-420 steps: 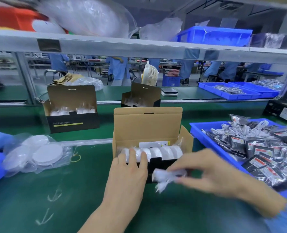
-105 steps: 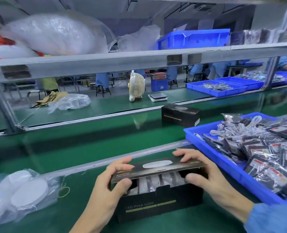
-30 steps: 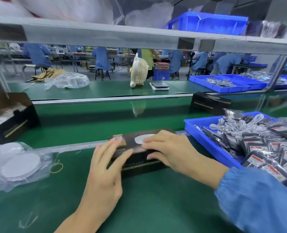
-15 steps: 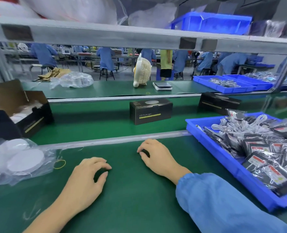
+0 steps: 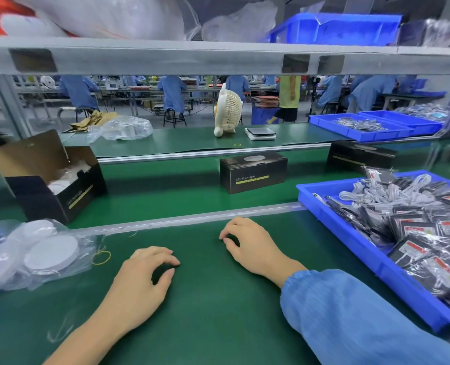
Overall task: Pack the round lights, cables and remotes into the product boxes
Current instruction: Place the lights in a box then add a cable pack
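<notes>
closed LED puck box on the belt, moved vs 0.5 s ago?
Yes. The closed box has drifted right along the conveyor belt: before it sat left of the white fan, now it sits below and slightly right.

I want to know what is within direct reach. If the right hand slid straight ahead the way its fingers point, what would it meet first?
The right hand points up and slightly left. It would probably first meet the pale rail edging the belt; beyond that stands the closed product box. Depth is hard to judge.
</notes>
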The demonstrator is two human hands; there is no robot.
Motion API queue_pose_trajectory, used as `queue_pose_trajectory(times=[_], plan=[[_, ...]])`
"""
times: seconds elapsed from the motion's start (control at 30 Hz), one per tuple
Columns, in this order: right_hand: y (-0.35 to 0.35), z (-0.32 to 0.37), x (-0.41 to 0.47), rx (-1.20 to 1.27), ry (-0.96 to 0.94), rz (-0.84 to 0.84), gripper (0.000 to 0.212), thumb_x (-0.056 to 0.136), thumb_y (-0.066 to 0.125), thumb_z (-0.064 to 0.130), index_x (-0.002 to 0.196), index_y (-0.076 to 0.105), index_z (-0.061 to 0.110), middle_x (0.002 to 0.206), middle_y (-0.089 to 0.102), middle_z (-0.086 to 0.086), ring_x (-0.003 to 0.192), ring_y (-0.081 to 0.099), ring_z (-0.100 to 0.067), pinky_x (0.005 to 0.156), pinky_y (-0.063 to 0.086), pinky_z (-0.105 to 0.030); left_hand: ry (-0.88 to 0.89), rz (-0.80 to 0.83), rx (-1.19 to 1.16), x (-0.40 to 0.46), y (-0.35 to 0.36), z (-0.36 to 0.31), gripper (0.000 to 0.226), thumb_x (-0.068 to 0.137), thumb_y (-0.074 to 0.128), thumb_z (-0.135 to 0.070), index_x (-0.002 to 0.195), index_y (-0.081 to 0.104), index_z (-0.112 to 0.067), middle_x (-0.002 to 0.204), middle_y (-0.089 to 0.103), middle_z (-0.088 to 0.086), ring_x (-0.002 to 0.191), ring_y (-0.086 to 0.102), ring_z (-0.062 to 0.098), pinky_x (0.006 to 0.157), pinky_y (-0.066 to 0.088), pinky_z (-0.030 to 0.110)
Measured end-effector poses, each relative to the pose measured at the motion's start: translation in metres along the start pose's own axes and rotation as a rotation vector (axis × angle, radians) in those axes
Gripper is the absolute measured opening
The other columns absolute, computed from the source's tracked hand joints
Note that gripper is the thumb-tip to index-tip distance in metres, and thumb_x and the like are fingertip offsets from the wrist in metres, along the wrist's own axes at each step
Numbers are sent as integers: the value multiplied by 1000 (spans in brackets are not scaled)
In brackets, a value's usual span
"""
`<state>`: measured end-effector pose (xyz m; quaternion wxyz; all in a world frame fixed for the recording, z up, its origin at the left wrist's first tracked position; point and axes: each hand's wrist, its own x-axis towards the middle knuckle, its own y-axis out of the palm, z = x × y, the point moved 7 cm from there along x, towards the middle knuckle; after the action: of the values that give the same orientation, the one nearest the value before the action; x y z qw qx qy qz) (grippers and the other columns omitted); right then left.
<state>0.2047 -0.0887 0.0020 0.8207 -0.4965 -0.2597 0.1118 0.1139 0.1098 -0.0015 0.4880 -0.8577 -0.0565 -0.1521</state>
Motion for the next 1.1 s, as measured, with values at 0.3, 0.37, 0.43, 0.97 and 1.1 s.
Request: queue_pose_trajectory(times=[0.3, 0.37, 0.43, 0.97, 1.1], plan=[[1, -3, 1, -31, -38, -13, 20, 98, 50, 24, 110, 67, 23, 115, 57, 11, 109, 49, -9, 90, 40, -23, 14, 2, 136, 7, 3, 1, 23, 93, 59, -31, 113, 67, -33, 121, 58, -19, 119, 48, 7, 101, 37, 26], [3, -5, 2, -32, -42, -14, 19, 98, 51, 24, 108, 67, 25, 111, 56, 14, 107, 49, -7, 85, 38, -20, -6, -24, 364, 28, -8, 12, 37, 94, 53, -37, 129, 58, -29, 134, 53, -10, 128, 43, 15, 107, 34, 32], [5, -5, 3, -22, -47, -24, 17, 97, 52, 25, 105, 67, 26, 106, 55, 18, 105, 49, -5, 84, 37, -17, -33, -104, 631, 63, -37, 29, 48, 93, 51, -39, 137, 50, -21, 141, 48, 3, 134, 37, 24, 112, 26, 38], [-151, -90, -2, -769, 390, -92, 12, 92, 49, 22, 102, 55, 20, 94, 57, -2, 93, 62, -27, 62, 31, -30, -439, 37, 1198, 183, -77, 112, 9, 82, 54, -17, 77, 53, -24, 66, 54, -12, 64, 49, 12, 91, 29, 40], [-167, -182, -33, -704, 570, 299, 20, 97, 46, 31, 109, 53, 17, 121, 58, -11, 113, 57, -31, 81, 42, -33, -241, -11, 1139, 184, -65, 68, 17, 83, 54, -28, 100, 55, -31, 69, 56, -12, 71, 59, 11, 79, 26, 36]])
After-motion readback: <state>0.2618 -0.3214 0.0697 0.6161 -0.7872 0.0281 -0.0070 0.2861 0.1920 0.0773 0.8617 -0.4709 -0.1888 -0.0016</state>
